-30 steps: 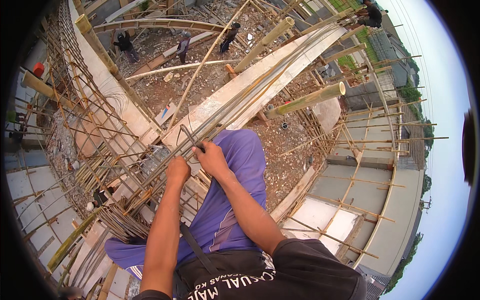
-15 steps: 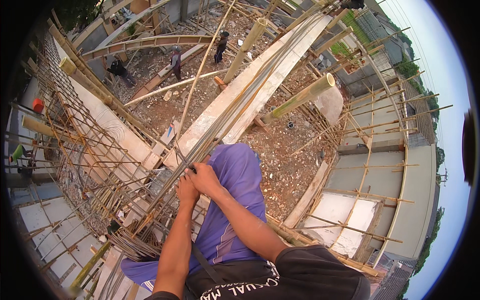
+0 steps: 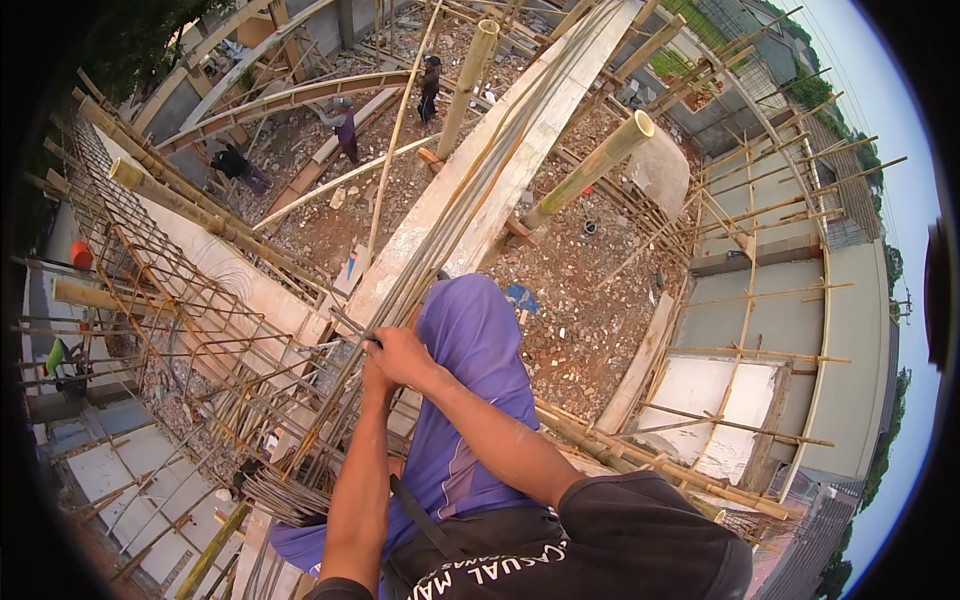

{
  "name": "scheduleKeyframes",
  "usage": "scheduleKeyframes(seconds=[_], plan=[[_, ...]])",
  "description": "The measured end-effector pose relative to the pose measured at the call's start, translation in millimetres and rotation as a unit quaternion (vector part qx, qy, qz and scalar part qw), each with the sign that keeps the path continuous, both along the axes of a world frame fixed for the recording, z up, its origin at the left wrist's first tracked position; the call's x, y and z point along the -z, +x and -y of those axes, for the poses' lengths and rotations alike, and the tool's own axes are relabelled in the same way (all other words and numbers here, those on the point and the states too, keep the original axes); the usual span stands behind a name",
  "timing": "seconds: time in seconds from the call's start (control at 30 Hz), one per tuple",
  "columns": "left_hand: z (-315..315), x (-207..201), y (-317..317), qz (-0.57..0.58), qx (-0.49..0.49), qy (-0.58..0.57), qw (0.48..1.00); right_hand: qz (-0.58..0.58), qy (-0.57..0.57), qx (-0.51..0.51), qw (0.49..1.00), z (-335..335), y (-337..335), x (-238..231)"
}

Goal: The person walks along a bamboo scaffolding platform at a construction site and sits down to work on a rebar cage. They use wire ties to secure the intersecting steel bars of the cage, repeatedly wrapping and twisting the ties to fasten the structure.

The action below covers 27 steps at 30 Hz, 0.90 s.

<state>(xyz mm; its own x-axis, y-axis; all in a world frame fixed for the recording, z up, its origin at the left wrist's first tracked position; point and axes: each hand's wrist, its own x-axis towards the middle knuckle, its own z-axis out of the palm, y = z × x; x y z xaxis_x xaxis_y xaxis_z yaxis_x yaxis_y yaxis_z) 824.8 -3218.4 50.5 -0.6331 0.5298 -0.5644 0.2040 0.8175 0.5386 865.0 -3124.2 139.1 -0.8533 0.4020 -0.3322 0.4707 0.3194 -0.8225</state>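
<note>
My two hands meet low over the near end of a bundle of long thin steel rods [image 3: 470, 205], just left of my purple-clad knee [image 3: 470, 330]. My right hand [image 3: 404, 356] is closed, knuckles up, around a slim dark metal tool [image 3: 348, 324] that points away to the upper left; its kind is not clear. Pressed against it from below, my left hand [image 3: 377, 384] has bent fingers, and what they grip is hidden. A rusty reinforcing-bar cage [image 3: 215, 300] spreads out to the left. Loops of bent steel rod [image 3: 290, 495] lie beside my left forearm.
A long formwork board [image 3: 400, 255] runs away under the rods. Thick bamboo posts [image 3: 595, 170] rise beside it. Rubble-strewn ground [image 3: 560, 350] lies far below, with several people, one person [image 3: 428, 90] standing. Bamboo scaffolding [image 3: 740, 350] lines the right wall.
The view has shifted slightly. My hands stay together at the rods, and the dark tool now sticks out further to the upper left. A blue piece on the ground beyond my knee has come into sight.
</note>
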Motion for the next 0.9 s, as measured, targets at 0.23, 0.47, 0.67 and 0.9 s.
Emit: scheduleKeyframes(seconds=[0.23,0.47,0.67,0.9], plan=[[-1.3,-1.3,-13.2,0.017,0.022,0.016,0.999,0.026,0.003,-0.011,1.000,-4.3,2.5,-15.3],[-9.7,-2.1,-20.9,0.023,0.046,0.030,0.998,-0.007,0.041,0.068,0.997,-5.4,1.3,-17.0],[-13.9,4.7,-22.1,0.019,0.073,0.045,0.996,-0.002,0.031,0.086,0.996,-5.6,4.6,-11.3],[-19.8,11.9,-23.5,-0.009,0.118,0.085,0.989,0.024,0.051,0.081,0.995,-6.3,3.4,-16.9]])
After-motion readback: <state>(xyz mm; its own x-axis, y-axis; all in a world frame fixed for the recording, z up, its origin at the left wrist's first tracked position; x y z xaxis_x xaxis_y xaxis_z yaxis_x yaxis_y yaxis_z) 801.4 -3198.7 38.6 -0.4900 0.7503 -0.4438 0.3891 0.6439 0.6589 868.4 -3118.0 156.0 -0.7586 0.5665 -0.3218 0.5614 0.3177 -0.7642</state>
